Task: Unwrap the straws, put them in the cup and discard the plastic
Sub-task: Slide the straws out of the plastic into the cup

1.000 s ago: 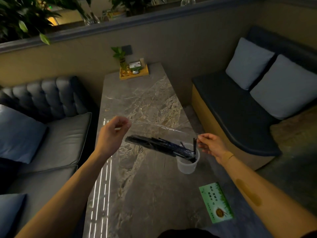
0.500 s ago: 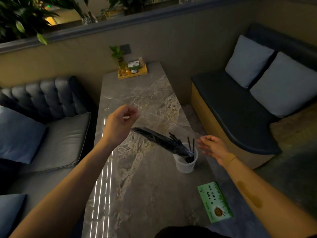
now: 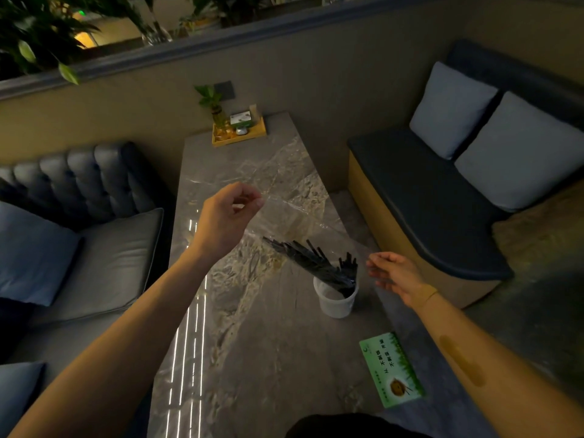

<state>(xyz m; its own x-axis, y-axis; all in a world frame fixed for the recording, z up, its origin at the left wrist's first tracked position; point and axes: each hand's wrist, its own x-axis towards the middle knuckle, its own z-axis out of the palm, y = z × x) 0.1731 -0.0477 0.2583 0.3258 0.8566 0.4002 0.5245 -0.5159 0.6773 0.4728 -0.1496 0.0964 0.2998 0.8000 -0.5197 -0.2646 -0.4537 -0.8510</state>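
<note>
Marble table (image 3: 252, 358), dim booth lighting; green card (image 3: 392, 369) lies near the front right edge. White cup (image 3: 336, 300) stands mid-table with black straws (image 3: 316, 263) fanned and tilted left, lower ends inside it; right hand (image 3: 393, 273) hangs just beside it, fingers loosely spread, holding nothing. Left hand (image 3: 226, 218), raised farther back, pinches clear plastic (image 3: 294, 213) that drapes toward the straws.

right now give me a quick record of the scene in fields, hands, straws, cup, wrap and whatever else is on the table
left hand: raised, pinching the clear plastic wrap
right hand: open, beside the cup, holding nothing
straws: black, lower ends in the cup, tops leaning left
cup: white, upright on the marble table
green card: flat, near table edge
yellow tray: far end, holding a small plant
</note>
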